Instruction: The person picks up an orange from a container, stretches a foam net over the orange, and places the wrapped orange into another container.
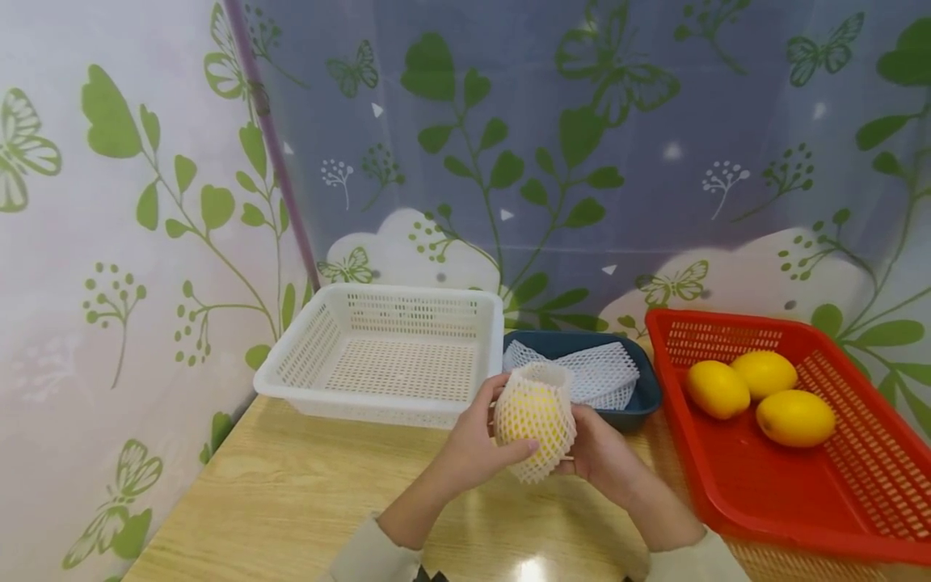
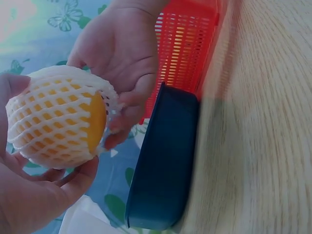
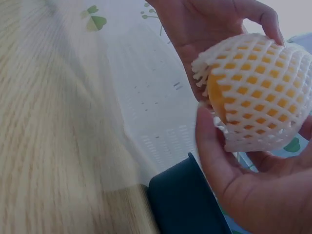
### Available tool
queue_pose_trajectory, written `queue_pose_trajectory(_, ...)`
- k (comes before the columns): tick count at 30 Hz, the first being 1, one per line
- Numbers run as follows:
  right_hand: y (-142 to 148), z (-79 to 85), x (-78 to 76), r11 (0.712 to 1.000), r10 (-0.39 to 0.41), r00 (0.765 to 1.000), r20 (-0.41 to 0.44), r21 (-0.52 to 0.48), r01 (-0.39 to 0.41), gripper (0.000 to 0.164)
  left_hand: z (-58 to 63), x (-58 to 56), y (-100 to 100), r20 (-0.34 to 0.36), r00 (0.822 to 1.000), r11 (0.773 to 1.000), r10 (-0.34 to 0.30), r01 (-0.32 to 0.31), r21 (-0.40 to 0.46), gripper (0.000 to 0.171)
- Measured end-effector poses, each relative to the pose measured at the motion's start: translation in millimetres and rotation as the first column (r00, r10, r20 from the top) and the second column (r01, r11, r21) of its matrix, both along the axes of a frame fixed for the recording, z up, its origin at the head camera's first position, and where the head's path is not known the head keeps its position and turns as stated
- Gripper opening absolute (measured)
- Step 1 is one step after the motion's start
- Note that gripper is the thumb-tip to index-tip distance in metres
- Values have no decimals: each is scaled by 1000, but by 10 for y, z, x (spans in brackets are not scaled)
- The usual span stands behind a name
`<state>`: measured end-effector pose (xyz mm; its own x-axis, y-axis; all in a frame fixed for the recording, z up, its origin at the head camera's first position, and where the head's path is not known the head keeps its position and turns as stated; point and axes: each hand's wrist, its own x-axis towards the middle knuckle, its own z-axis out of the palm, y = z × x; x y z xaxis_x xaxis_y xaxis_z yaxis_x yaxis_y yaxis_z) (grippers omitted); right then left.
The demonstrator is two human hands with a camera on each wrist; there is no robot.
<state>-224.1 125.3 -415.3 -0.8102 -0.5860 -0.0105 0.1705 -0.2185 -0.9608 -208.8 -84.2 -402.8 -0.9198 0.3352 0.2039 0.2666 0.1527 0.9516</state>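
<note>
A yellow lemon sits inside a white foam net sleeve, held up in front of the body over the table. My left hand grips it from the left, thumb across the near side. From the right, my right hand holds the sleeved fruit, its fingers curled at the lower side. In the left wrist view a bare patch of the lemon shows at the net's open end, beside the right fingertips. The right wrist view shows the right hand with thumb and fingers around the net.
Behind the hands stands a dark blue tray with white foam nets in it. A white slotted basket is at the left. On the right, a red basket contains three lemons. A patterned curtain hangs behind the wooden table.
</note>
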Motion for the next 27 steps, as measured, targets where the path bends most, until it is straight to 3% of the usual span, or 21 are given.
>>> queue_pose_trajectory(5,-11,40,-9,991,-77,996,-40,107,80,34,-15,-8,-11,39,999,999,-1,-1,46,77)
queue_pose_trajectory(10,-32,85,-9,984,-134,988,-79,109,143,46,-17,-42,-13,112,993,991,-30,15,136,71)
queue_pose_trajectory(15,-1,87,-6,973,-138,975,-174,160,166,71,-3,-63,-22,196,980,984,-20,-16,176,70)
queue_pose_trajectory(21,29,47,1,960,-134,956,-261,205,190,71,13,-54,-31,224,974,981,-39,-5,192,68)
queue_pose_trajectory(27,17,56,3,956,-148,953,-263,209,206,71,23,-50,-31,234,971,981,-55,9,194,67)
